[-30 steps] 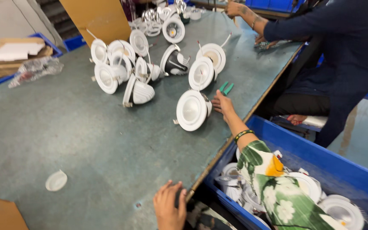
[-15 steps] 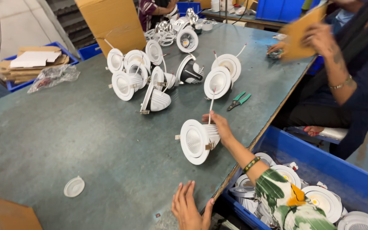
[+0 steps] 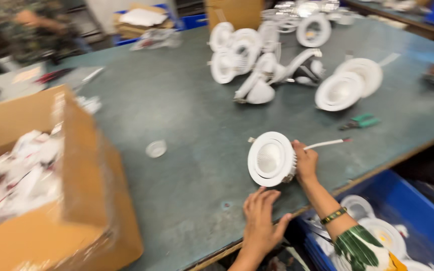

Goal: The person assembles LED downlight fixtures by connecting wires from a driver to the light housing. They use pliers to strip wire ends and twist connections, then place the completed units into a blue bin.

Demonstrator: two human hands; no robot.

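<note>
Our right hand grips a white round downlight on the grey table. Our left hand lies open and flat near the table's edge, holding nothing.

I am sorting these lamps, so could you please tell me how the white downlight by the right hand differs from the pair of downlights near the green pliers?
The held downlight stands on edge, gripped by the right hand; the pair of downlights rests untouched, overlapping, beyond the green pliers. The held one sits alone near the table edge; the pair lies farther back. All are white and round.
</note>
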